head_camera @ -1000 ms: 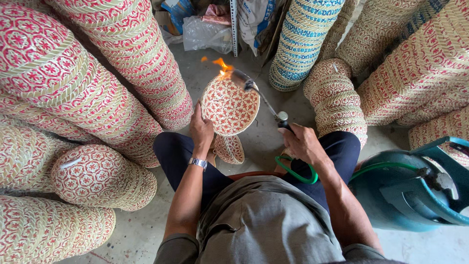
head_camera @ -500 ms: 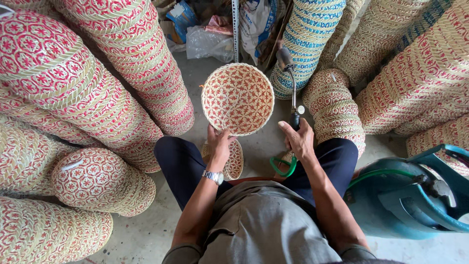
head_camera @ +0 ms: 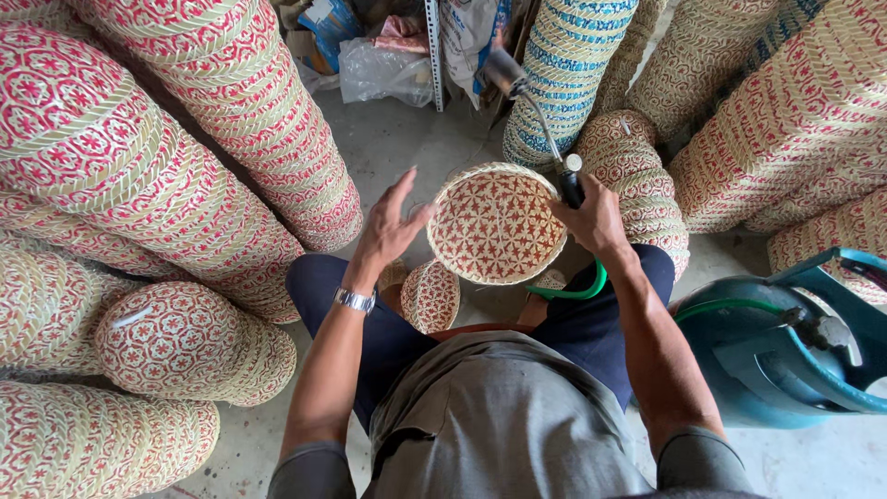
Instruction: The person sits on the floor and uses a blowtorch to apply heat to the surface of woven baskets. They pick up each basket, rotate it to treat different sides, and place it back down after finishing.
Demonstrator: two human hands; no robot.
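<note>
Two bare hands worked over a round woven basket (head_camera: 496, 225), patterned in red and natural straw, which we saw tilted with its hollow facing up toward the camera, above the seated person's knees and the concrete floor (head_camera: 388, 139). The left hand (head_camera: 388, 226) was spread, fingers apart and thumb raised, with the fingertips at the basket's left rim; whether they pressed it or only brushed it we could not tell. The right hand (head_camera: 594, 217) was closed around the black grip of a gas torch (head_camera: 536, 111), whose thin metal neck rose up and away to a dark nozzle, and that hand also lay against the basket's right rim. A green hose (head_camera: 577, 288) curled below the right wrist. A silver wristwatch (head_camera: 354, 299) sat on the left wrist. A second small basket (head_camera: 430, 296) lay on the lap just under the first. At the right stood a blue-green gas cylinder (head_camera: 767, 351). Tall stacks of red-patterned baskets (head_camera: 185, 139) crowded the left side and the right, with one blue-patterned stack (head_camera: 564, 65) standing beyond the torch. Plastic bags (head_camera: 374, 69) lay on the floor at the back.
</note>
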